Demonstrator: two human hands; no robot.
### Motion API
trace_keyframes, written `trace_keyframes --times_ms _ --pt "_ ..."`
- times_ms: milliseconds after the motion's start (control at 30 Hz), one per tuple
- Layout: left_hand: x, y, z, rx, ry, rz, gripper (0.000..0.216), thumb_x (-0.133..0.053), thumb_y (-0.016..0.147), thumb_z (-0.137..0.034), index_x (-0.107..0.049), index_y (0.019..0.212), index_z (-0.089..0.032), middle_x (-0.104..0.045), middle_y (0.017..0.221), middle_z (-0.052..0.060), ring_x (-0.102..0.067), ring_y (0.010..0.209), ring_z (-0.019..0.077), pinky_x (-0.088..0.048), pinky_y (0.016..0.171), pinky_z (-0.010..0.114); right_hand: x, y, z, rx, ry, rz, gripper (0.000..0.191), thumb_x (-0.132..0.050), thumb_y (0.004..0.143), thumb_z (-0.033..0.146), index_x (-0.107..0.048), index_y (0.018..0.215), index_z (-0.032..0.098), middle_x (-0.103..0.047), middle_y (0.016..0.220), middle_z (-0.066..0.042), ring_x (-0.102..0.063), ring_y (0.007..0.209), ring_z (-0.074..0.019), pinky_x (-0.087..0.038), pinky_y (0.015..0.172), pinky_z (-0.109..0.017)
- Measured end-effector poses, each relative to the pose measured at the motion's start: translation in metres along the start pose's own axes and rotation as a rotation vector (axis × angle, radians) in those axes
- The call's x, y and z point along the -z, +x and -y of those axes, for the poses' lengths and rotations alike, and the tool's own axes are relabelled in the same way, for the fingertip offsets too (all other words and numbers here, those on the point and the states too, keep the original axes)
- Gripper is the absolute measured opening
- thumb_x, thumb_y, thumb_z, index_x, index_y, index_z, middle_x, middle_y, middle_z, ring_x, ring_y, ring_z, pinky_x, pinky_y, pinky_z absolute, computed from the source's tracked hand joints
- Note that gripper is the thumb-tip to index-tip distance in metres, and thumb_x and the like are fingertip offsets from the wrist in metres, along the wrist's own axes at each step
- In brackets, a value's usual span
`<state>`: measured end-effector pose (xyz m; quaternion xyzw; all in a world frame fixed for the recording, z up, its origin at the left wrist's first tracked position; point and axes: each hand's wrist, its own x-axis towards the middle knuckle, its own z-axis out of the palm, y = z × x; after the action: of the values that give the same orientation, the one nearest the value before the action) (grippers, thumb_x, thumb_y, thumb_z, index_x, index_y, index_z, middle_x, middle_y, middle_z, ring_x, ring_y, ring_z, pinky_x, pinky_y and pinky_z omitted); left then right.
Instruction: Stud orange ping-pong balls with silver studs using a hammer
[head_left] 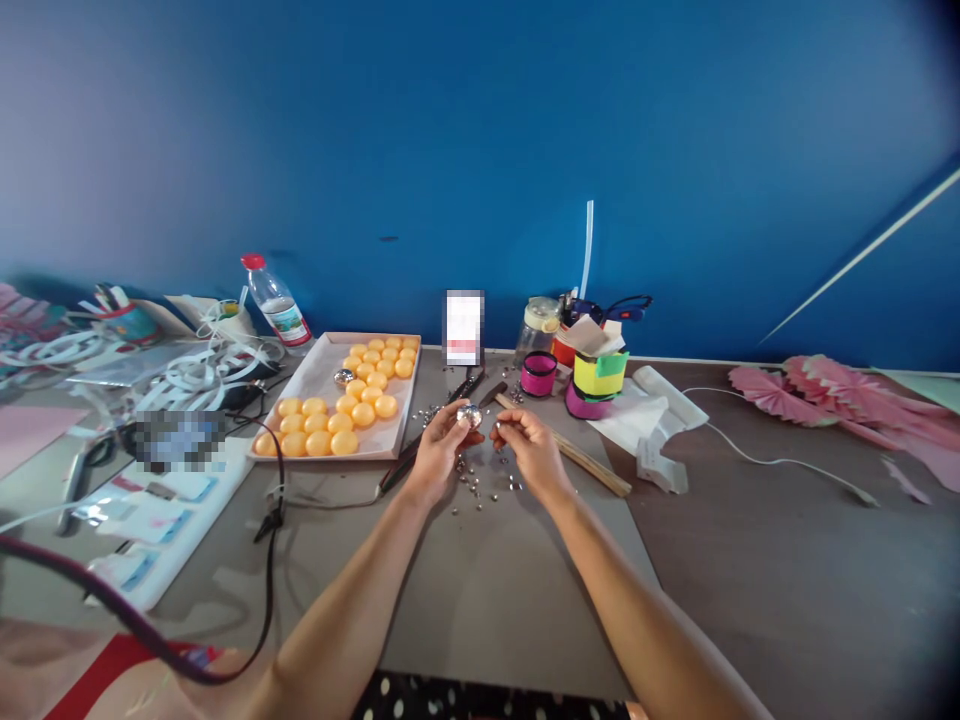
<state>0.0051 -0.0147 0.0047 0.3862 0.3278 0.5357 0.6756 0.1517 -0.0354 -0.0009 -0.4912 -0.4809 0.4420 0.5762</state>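
My left hand [439,450] is closed around a small silvery, faceted ball [470,414], held just above the table. Close beside it on the right, my right hand [531,447] has its thumb and fingertips pinched together. A tiny shiny piece seems to sit in that pinch, too small to name. Below and between my hands, loose shiny silver bits [472,485] lie scattered on the grey table mat [480,590]. A shallow white box [330,352] to the left holds several orange balls [319,442] and one silvery ball [343,377].
A wooden-handled hammer [592,465] lies right of my hands. Behind are a phone-like screen [463,328], a pink band [538,374], a yellow container [600,374] and a jar [537,325]. Cables [274,480] and a bottle [277,305] are left; pink paper fans [832,395] right.
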Motion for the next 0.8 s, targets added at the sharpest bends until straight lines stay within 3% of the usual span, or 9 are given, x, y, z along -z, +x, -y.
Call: trace_keyframes --times_ms 167,400,500,633,800 --pt "-0.002 -0.002 -0.001 0.010 0.019 -0.002 0.047 -0.076 0.067 -0.037 -0.061 0.107 -0.019 -0.064 0.088 0.001 -0.061 0.069 0.0107 -0.049 0.073 0.029 -0.001 0.003 -0.002 -0.038 0.092 -0.011 0.016 -0.061 0.071 0.033 -0.059 0.081 0.020 -0.064 0.068 -0.001 -0.057 0.060 -0.0151 -0.046 0.065 -0.031" --pt "-0.002 -0.001 -0.003 0.024 0.020 -0.010 0.046 -0.077 0.065 -0.034 -0.062 0.106 -0.019 -0.064 0.086 0.000 -0.060 0.068 0.0101 -0.048 0.071 0.028 0.007 0.003 -0.014 0.061 -0.366 -0.027 0.020 -0.052 0.074 0.025 -0.064 0.088 0.020 -0.067 0.075 -0.003 -0.061 0.070 -0.0175 -0.046 0.070 -0.032" --pt "-0.002 -0.001 -0.003 0.022 0.016 -0.009 0.046 -0.077 0.065 -0.034 -0.062 0.106 -0.019 -0.064 0.087 0.001 -0.060 0.069 0.0104 -0.049 0.071 0.027 0.007 0.002 -0.012 0.088 -0.416 -0.021 0.019 -0.050 0.075 0.024 -0.065 0.084 0.020 -0.067 0.074 -0.003 -0.061 0.070 -0.0177 -0.046 0.072 -0.032" --pt "-0.002 -0.001 -0.002 0.021 0.021 -0.009 0.046 -0.078 0.065 -0.034 -0.062 0.106 -0.019 -0.064 0.088 0.001 -0.060 0.070 0.0104 -0.049 0.072 0.027 0.006 0.004 -0.002 0.032 -0.240 -0.019 0.012 -0.056 0.072 0.029 -0.064 0.075 0.021 -0.063 0.067 0.000 -0.056 0.063 -0.0161 -0.044 0.066 -0.030" --pt "-0.001 -0.001 0.003 -0.009 0.076 0.037 0.045 -0.075 0.070 -0.033 -0.061 0.110 -0.018 -0.064 0.092 0.003 -0.060 0.079 0.0130 -0.050 0.074 0.027 0.002 0.003 0.006 -0.040 0.105 -0.027 0.016 -0.066 0.068 0.033 -0.063 0.077 0.020 -0.063 0.068 0.001 -0.056 0.063 -0.0151 -0.043 0.068 -0.030"
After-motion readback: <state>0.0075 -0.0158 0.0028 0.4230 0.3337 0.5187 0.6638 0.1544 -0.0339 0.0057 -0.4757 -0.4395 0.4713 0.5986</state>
